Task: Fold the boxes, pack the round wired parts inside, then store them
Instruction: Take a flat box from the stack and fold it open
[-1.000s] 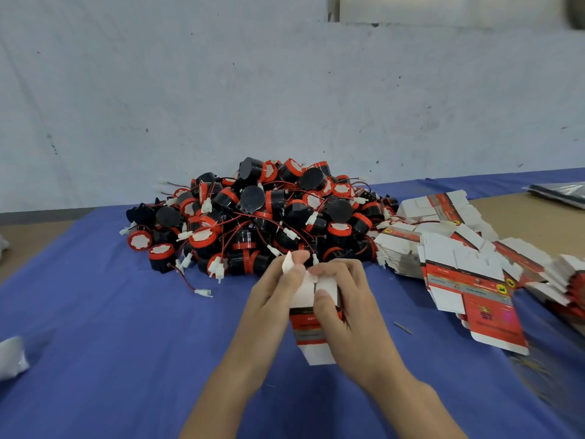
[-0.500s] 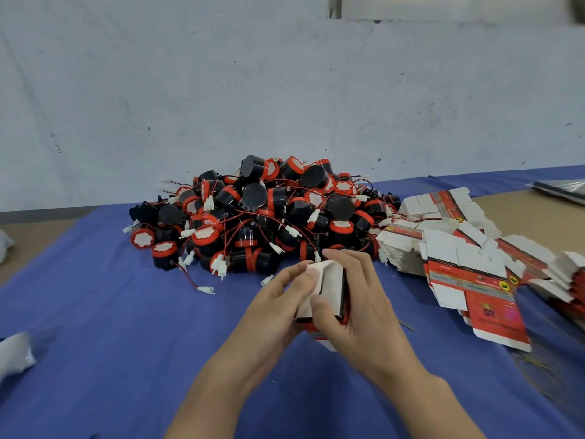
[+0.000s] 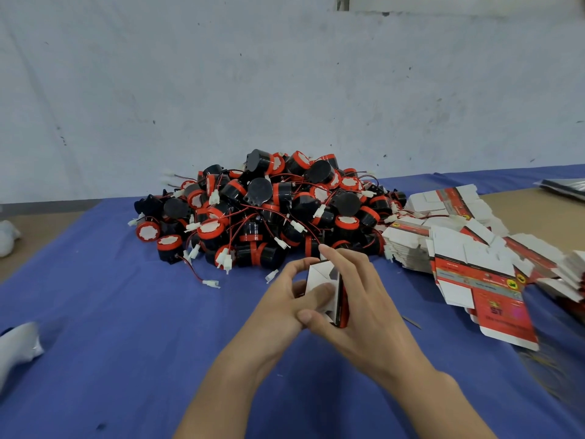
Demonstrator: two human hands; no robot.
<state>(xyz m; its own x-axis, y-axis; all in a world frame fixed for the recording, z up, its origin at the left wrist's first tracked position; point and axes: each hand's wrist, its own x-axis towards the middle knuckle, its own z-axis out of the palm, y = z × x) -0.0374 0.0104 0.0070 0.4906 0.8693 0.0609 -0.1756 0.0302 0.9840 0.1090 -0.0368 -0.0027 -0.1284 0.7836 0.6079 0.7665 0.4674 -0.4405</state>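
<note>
Both hands grasp one small box (image 3: pixel 323 288). Left hand (image 3: pixel 285 308) pinches its flaps; right hand (image 3: pixel 364 308) wraps its red side.

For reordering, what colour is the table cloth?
The cloth is blue; head view shows it.

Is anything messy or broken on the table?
Nothing looks broken. The flat boxes on the right lie fanned out crookedly, not in a neat stack. The round parts sit in a jumbled heap with their red wires tangled, and one white plug trails out onto the blue cloth.
</note>
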